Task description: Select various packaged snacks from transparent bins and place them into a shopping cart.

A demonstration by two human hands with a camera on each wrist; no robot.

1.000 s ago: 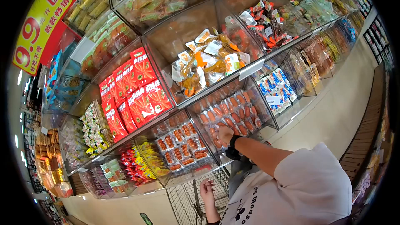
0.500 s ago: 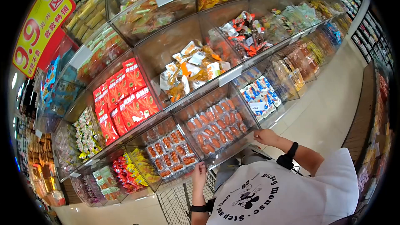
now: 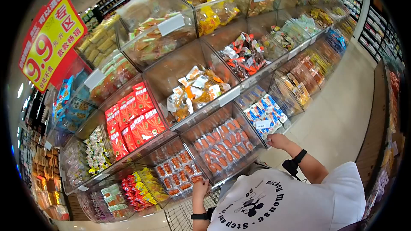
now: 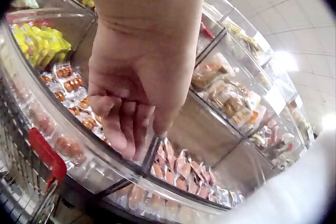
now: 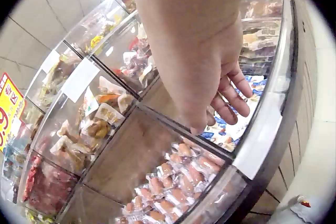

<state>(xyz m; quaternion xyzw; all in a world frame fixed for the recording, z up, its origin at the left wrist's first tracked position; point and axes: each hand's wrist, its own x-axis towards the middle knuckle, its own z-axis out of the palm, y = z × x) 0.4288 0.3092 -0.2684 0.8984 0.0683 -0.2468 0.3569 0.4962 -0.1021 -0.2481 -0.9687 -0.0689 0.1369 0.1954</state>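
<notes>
My left hand [image 3: 200, 187] hovers at the front rim of a clear bin of small reddish-brown sausage packets [image 3: 173, 171]. In the left wrist view its fingers [image 4: 126, 129] hang loosely bent over the divider, and nothing shows in them. To the right, my right hand [image 3: 278, 141] is at the front corner of a bin of blue-and-white packets [image 3: 265, 109]. The right wrist view has its fingers [image 5: 231, 103] relaxed and bare above those packets. Between the two hands is a bin of vacuum-packed sausages [image 3: 222, 145].
Red bags [image 3: 132, 119] and orange-white packets [image 3: 197, 90] fill bins higher up. A wire cart [image 3: 180, 214] with a red handle part [image 4: 47, 153] stands below the left hand. A yellow price sign [image 3: 53, 38] rises at the left.
My right hand has come out of the sausage bin and moved right to the blue-and-white packets' bin. The left hand has risen to the small packets' rim. The view has shifted slightly.
</notes>
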